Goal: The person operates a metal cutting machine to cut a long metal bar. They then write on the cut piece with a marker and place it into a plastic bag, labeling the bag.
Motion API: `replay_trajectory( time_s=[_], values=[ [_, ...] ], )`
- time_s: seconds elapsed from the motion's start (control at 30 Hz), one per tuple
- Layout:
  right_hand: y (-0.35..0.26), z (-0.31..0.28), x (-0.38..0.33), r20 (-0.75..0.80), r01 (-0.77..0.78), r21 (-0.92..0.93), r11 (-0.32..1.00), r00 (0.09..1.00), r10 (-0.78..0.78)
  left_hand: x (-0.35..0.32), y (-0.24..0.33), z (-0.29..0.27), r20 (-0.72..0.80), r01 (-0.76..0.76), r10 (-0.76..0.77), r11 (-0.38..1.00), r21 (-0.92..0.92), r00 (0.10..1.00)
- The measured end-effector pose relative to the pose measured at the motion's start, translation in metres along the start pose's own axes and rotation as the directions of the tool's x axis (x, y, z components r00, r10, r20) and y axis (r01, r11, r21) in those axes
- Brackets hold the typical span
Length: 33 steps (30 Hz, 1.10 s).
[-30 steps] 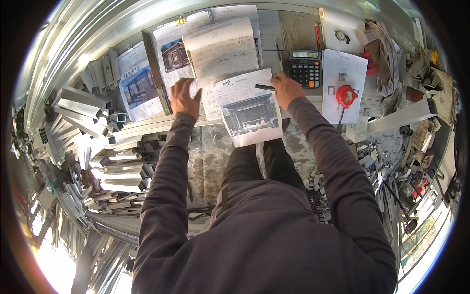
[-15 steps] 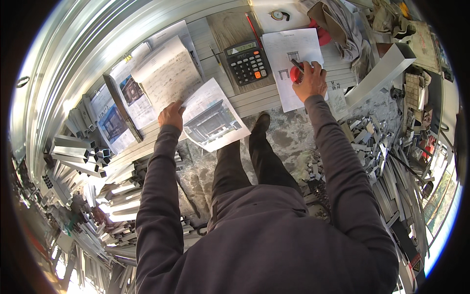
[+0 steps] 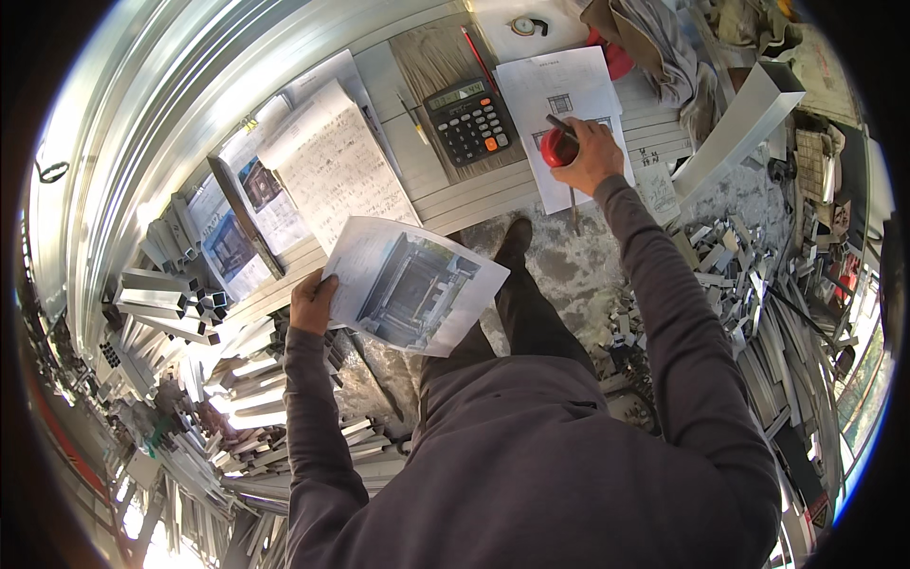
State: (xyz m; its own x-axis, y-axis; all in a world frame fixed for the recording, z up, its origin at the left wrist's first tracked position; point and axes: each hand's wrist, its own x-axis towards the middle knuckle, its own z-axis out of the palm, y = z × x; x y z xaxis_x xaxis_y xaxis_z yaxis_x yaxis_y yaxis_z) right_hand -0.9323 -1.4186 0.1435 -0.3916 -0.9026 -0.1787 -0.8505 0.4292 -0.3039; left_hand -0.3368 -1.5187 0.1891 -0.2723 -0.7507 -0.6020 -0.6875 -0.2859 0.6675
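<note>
Two hands are at work on separate things. Our left hand [image 3: 311, 302] has lifted the printed photo sheet [image 3: 412, 284] off the bench since a second ago, when it lay flat under our palm; now we pinch its left edge, thumb on top, and hold it out over the floor, so our judgement is that we are consulting it rather than marking it. Our right hand [image 3: 592, 156] has travelled out to the right and now closes around a red tape measure [image 3: 557, 148] together with a dark pen, resting on the drawing sheet [image 3: 567, 90]. That suggests measuring or noting comes into play.

Just left of the right hand we count one black calculator [image 3: 471, 120], with one red pencil [image 3: 479, 59] above it and one darker pencil [image 3: 413, 118] beside it. Above the left hand lies one open handwritten notebook [image 3: 339, 171] and two further photo prints [image 3: 248, 223]. Aluminium profile offcuts [image 3: 180, 303], too many to count, pile left of that hand.
</note>
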Motion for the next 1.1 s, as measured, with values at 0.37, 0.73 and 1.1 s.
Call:
replay_trajectory(
  time_s=[0.37,0.73,1.1],
  values=[
    [-0.259,0.090,-0.004,0.173,0.490,0.254,0.834,0.825,-0.538,-0.051,0.003,-0.057,0.035,0.055,-0.044,0.919,-0.391,0.998],
    [-0.090,0.070,-0.056,-0.194,-0.070,0.472,0.879,0.964,0.180,0.017,0.059,-0.024,0.067,-0.058,0.083,0.950,-0.305,0.994],
    [0.162,0.080,-0.111,-0.139,-0.538,0.543,0.645,0.700,0.701,0.172,0.251,0.162,0.161,-0.643,0.633,0.680,0.353,0.757]
  ],
)
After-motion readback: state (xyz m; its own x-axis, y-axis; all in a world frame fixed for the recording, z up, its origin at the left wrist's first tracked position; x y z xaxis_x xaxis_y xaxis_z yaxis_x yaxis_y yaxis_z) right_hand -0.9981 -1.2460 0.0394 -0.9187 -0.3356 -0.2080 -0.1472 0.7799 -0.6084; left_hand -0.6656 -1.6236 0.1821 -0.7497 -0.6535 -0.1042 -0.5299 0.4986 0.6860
